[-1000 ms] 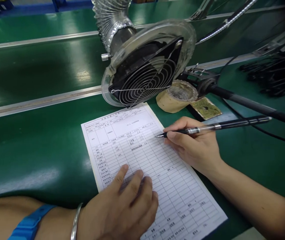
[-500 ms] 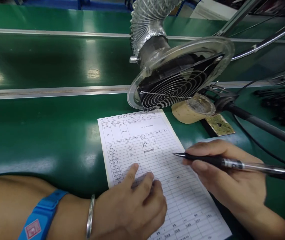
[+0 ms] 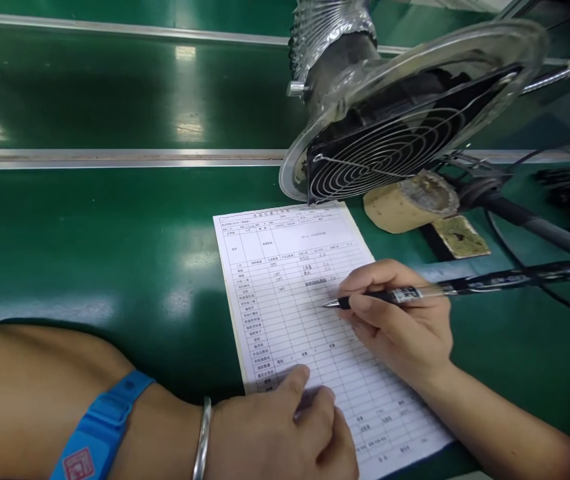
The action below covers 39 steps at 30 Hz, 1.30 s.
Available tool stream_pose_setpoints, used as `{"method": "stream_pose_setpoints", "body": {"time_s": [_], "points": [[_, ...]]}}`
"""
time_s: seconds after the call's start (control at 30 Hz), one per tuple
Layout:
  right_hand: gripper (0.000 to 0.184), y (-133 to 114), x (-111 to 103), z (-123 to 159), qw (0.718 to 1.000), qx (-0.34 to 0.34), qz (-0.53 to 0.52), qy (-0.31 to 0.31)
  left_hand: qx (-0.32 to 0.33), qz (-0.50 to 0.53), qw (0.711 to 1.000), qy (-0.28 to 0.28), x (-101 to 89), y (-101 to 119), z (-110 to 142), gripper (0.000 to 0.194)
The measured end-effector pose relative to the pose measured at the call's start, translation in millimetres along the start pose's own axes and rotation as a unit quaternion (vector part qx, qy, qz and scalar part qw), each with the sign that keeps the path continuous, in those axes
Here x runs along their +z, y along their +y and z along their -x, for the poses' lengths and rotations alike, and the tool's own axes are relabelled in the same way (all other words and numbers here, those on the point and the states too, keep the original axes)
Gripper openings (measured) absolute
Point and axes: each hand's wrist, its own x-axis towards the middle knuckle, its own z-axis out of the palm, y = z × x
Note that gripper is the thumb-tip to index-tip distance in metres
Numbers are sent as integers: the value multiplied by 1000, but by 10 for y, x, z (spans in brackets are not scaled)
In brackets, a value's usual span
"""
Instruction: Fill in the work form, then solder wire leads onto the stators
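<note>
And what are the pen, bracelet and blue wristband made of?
Pen: probably plastic, glossy black with a clear section; its tip shines like metal.
Bracelet: likely polished metal, silvery with bright highlights.
Blue wristband: perhaps rubber or plastic, smooth and evenly coloured.

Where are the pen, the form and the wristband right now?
Pen (image 3: 459, 285): head view, on the dark barrel.
Form (image 3: 292, 321): head view, on the ruled rows.
Wristband (image 3: 102, 427): head view, on the blue band.

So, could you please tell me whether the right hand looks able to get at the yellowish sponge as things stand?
Probably yes: the sponge lies just beyond the right hand, and nothing tall seems to stand between them, though that hand is holding a pen.
</note>
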Motion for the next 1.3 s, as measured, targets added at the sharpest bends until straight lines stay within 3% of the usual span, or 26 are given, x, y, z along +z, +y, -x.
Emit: {"method": "stream_pose_setpoints", "body": {"time_s": [0.13,0.33,0.47,0.63,0.87,1.07,1.3], "points": [[13,-55,-28,50,1000,-27,6,9,9,-4,1000,-3,-16,44,30,32],[11,-104,-7,200,998,8,53,-37,18,-19,999,-31,-81,37,18,37],[10,-62,21,201,997,18,69,-36,-36,-36,998,-33,-100,109,11,32],[11,-46,-7,187,998,40,-1,-53,-140,-84,985,-50,-151,185,-9,33],[9,-84,24,212,999,19,-35,-29,-96,-77,990,-64,-136,169,8,34],[13,-87,59,196,999,-12,26,-33,-39,-53,995,-76,-108,41,-18,37],[13,-185,63,207,993,-64,83,-54,-17,-39,996,-74,-101,-23,-39,38]]}}
